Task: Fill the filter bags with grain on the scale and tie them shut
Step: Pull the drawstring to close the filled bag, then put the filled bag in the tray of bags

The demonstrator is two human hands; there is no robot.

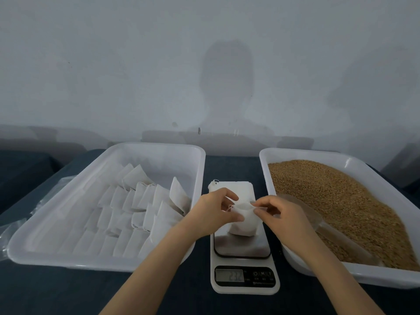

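Head view: a person's two bare forearms are reaching in over a dark blue table cover.
Filter bag: is sitting upright and bulging on the scale's metal platform, between the two hands, with its mouth gathered at the top.
Left hand: is pinching the left side of the bag's mouth, thumb and fingers closed on the cloth; a thin loop of string is showing at its fingertips.
Right hand: is pinching the right side of the same mouth, fingers curled and clamped on the cloth.
Scale: is standing between the two trays, display lit and facing the person; the digits are too blurred to be sure of.
Stack of white bags: is lying at the far end of the scale, just beyond the hands.
Left tray: is holding many white bags in overlapping rows.
Right tray: is holding brown grain, heaped across most of its floor.
Scoop: translucent, is lying in the grain just beside the right wrist.
Clear plastic wrapping: is lying at the left tray's outer side.
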